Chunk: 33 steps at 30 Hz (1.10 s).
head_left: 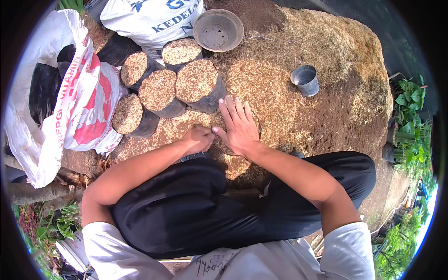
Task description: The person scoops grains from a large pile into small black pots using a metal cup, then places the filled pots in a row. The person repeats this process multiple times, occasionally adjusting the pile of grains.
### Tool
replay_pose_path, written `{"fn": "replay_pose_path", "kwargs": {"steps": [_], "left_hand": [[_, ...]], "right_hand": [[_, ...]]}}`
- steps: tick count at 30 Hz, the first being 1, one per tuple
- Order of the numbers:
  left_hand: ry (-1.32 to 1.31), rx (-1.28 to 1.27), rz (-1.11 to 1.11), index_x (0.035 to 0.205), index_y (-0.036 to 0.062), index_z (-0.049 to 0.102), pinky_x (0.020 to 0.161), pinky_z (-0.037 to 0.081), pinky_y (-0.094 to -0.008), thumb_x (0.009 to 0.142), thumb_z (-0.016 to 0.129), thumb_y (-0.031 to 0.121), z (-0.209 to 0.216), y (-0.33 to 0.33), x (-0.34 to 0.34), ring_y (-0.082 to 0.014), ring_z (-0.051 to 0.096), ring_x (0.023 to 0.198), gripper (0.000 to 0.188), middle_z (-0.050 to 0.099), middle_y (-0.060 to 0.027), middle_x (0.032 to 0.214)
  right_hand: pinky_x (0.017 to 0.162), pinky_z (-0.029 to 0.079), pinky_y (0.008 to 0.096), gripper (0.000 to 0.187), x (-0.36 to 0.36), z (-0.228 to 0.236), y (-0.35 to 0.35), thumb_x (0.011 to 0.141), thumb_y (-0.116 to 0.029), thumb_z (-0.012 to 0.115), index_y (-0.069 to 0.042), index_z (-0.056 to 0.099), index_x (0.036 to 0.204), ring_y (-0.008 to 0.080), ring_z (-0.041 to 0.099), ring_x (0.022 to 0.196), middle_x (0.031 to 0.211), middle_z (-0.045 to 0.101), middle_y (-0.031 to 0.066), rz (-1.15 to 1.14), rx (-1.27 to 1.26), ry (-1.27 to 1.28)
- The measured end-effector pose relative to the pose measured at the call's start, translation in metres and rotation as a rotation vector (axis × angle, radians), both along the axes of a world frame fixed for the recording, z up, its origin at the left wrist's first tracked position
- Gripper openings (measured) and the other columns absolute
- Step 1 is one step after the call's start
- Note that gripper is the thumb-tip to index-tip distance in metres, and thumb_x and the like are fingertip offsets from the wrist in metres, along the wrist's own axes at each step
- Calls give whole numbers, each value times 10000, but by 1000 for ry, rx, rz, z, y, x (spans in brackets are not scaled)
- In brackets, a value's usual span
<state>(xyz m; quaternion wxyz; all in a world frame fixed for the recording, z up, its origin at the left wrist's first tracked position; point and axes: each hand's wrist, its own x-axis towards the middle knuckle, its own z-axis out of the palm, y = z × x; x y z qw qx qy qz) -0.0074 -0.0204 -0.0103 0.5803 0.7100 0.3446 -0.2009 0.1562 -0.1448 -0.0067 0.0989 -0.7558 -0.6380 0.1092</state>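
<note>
Just in front of my knees is a dark planting bag [222, 144], filled with brownish mix. My right hand [240, 129] lies flat on the fill, open with its fingers spread. Beside it my left hand [197, 141] is closed at the bag's left rim, its fingertips close to my right thumb. My hands hide much of the rim. Several black planting bags [200, 84], topped with pale husk mix, stand upright together just beyond, to the left. Under my left wrist shows a piece of something dark and ribbed [195, 156], too covered to name.
A broad mound of soil and husk [336, 51] spreads to the right, with a small grey pot [305, 80] on it. A wide grey bowl [218, 30] sits at the back. White sacks [93, 100] stand left and behind. Green plants [410, 102] line the right side.
</note>
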Motion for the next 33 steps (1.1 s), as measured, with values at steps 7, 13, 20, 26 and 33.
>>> {"fn": "replay_pose_path", "kwargs": {"steps": [7, 13, 20, 26, 33], "left_hand": [[19, -1, 28, 794, 31, 613, 675, 496, -360, 1073, 506, 247, -2, -3, 0, -185, 619, 688, 369, 622, -72, 703], [149, -124, -18, 859, 18, 621, 667, 608, -359, 1064, 496, 260, 13, 15, 13, -181, 678, 782, 342, 651, -82, 781], [256, -275, 58, 956, -4, 635, 696, 648, -446, 1045, 419, 287, 12, 19, 0, -277, 695, 842, 373, 656, -148, 915], [375, -190, -63, 1013, -56, 654, 690, 677, -472, 1018, 442, 269, 22, 31, 12, -314, 726, 945, 388, 689, -189, 1014], [331, -28, -129, 1075, -43, 657, 656, 676, -438, 986, 504, 427, 40, 27, 24, -265, 743, 864, 502, 694, -150, 935]], "right_hand": [[1313, 128, 554, 878, 11, -11, 11, 1063, -556, 505, -38, 172, 1688, 429, 234, 1586, 1720, 225, 244, -31, 6, 53], [1318, 125, 549, 847, 10, -3, 19, 1078, -510, 498, -20, 168, 1684, 429, 225, 1590, 1723, 223, 241, -73, -36, 97], [1318, 112, 544, 784, -21, -21, 37, 1114, -469, 419, 0, 149, 1682, 405, 210, 1601, 1731, 211, 225, -76, 118, 83], [1317, 118, 539, 857, -30, -19, 48, 1089, -572, 420, 1, 175, 1678, 363, 193, 1612, 1739, 196, 208, -77, 95, 19], [1327, 127, 520, 811, -8, -11, 33, 1101, -497, 449, -9, 165, 1682, 385, 200, 1609, 1739, 188, 217, -120, 149, 199]]}}
